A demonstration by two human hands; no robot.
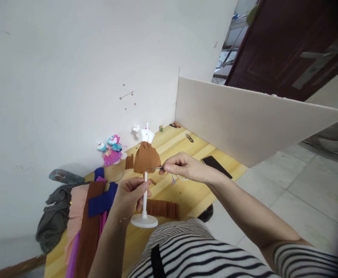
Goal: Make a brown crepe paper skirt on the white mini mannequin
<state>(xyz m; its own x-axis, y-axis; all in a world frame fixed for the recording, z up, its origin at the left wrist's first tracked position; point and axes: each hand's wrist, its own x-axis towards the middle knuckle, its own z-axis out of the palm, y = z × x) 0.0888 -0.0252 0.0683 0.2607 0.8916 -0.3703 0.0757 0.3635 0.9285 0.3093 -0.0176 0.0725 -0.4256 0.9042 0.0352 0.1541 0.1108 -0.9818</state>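
Observation:
A small white dress form [146, 136] on a stand wears a gathered brown skirt [146, 158]. My left hand [133, 192] is closed around the white post [145, 193] of the stand, above its round base [144, 221]. In my right hand [180, 166] is a slim, dark, pointed metal tool [158, 168] that looks like tweezers. Its tip lies against the skirt's lower edge, on the right side. Whether the tip grips any cloth is too small to tell.
Brown gathered fabric [164, 209] lies behind the stand. Cloth strips [92, 216] are piled at left, near a grey-blue object [66, 177] and colourful doll-like pieces [112, 154]. Thread snips [189, 138] and a phone [217, 166] lie right. A white partition [229, 116] borders the wooden table [192, 199].

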